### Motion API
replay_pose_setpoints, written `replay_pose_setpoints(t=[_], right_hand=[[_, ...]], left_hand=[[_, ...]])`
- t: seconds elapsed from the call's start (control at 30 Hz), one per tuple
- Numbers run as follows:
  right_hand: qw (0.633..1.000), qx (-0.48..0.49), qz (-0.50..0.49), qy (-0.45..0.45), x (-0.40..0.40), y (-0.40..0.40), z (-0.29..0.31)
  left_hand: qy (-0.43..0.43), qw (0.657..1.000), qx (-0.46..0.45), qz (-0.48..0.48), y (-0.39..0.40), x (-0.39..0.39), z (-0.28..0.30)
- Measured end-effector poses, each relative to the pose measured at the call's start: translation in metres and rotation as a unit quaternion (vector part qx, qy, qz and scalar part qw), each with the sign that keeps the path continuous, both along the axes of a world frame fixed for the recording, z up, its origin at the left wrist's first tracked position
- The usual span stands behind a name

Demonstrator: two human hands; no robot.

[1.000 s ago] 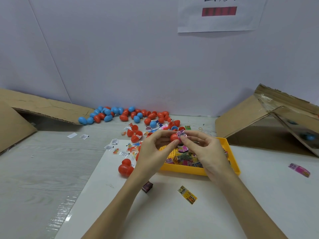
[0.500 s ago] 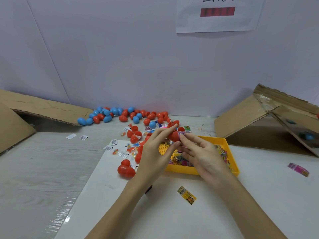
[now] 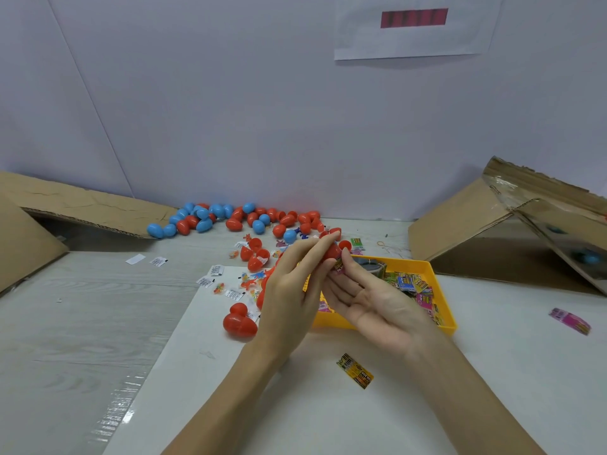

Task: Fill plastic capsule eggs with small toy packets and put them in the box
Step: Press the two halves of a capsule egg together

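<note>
My left hand (image 3: pixel 292 290) pinches a red capsule egg (image 3: pixel 332 250) between thumb and fingertips, above the far left corner of the yellow tray (image 3: pixel 441 311). My right hand (image 3: pixel 374 302) lies palm up just under it, fingers nearly straight, and one fingertip presses a small pink toy packet (image 3: pixel 338 266) against the egg's opening. Several coloured packets (image 3: pixel 410 285) lie in the tray. The cardboard box (image 3: pixel 466 221) stands on its side at the right, with a blue egg (image 3: pixel 589 257) inside.
Red and blue eggs (image 3: pixel 230 218) are heaped along the wall. An open red egg (image 3: pixel 239 321) and small toy bags (image 3: pixel 230 284) lie left of my hands. A yellow packet (image 3: pixel 354 371) and a pink packet (image 3: pixel 570 320) lie loose. Another cardboard box (image 3: pixel 82 205) sits far left.
My right hand has turned palm up and its fingers have straightened, no longer pinching the packet. The egg and both hands have shifted slightly away from me, and the packet now sits at the egg's opening.
</note>
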State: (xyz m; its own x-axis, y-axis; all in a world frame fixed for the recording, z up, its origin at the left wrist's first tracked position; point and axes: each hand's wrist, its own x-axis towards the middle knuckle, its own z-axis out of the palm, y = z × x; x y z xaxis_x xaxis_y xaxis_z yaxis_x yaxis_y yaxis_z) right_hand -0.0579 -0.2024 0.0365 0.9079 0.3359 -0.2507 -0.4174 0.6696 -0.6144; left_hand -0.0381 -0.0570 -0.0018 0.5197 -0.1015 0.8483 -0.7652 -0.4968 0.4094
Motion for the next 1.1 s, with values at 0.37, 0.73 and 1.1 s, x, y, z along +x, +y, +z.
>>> replay_pose_setpoints(t=[0.37, 0.73, 1.1], right_hand=[[0.999, 0.000, 0.005, 0.043, -0.004, 0.001, 0.001], [0.999, -0.010, 0.011, 0.041, -0.004, -0.001, 0.000], [0.999, -0.018, 0.016, 0.030, -0.005, -0.001, -0.001]], left_hand=[[-0.010, 1.000, -0.005, 0.013, 0.001, -0.002, -0.003], [-0.011, 0.999, -0.018, 0.039, -0.003, -0.006, -0.008], [-0.032, 0.997, -0.024, 0.061, -0.007, -0.005, -0.010]])
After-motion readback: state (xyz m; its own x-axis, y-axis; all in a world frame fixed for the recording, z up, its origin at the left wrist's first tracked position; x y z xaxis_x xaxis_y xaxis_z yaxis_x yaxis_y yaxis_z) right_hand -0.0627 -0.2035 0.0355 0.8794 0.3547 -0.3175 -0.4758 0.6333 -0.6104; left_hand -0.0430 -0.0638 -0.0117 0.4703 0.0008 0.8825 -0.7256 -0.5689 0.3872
